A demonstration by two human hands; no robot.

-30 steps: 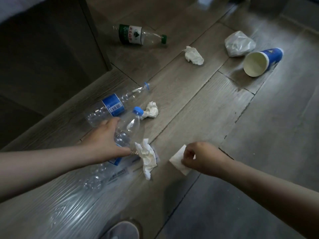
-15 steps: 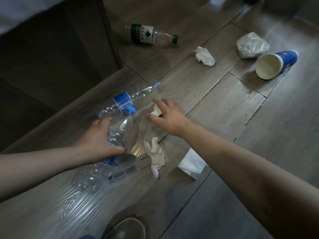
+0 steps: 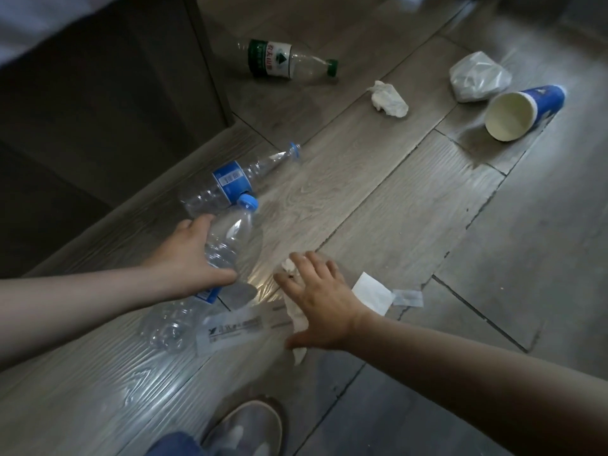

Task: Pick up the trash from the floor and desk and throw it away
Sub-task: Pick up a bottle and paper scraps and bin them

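My left hand (image 3: pixel 187 261) grips a clear plastic bottle (image 3: pixel 230 238) with a blue cap, just above the grey wood floor (image 3: pixel 411 209). My right hand (image 3: pixel 317 297) is spread palm down over a crumpled white tissue (image 3: pixel 297 319). A second small wad of tissue (image 3: pixel 289 264) shows at its fingertips. A flat white paper (image 3: pixel 371 292) and a small clear wrapper (image 3: pixel 408 297) lie just right of that hand. Whether the fingers pinch the small wad cannot be told.
More trash lies around: a blue-label bottle (image 3: pixel 230 181), a crushed clear bottle (image 3: pixel 164 327) beside a printed plastic strip (image 3: pixel 230 330), a green-label bottle (image 3: pixel 273 59), another tissue (image 3: pixel 388 98), a plastic bag (image 3: pixel 477 77), a blue paper cup (image 3: pixel 519 110). Dark furniture (image 3: pixel 98 93) stands left. My shoe (image 3: pixel 243 426) is below.
My right hand let go of the flat paper, reached up to the tissue near the bottles, then came back over the nearer tissue; that far tissue has left its spot. The left hand kept the bottle.
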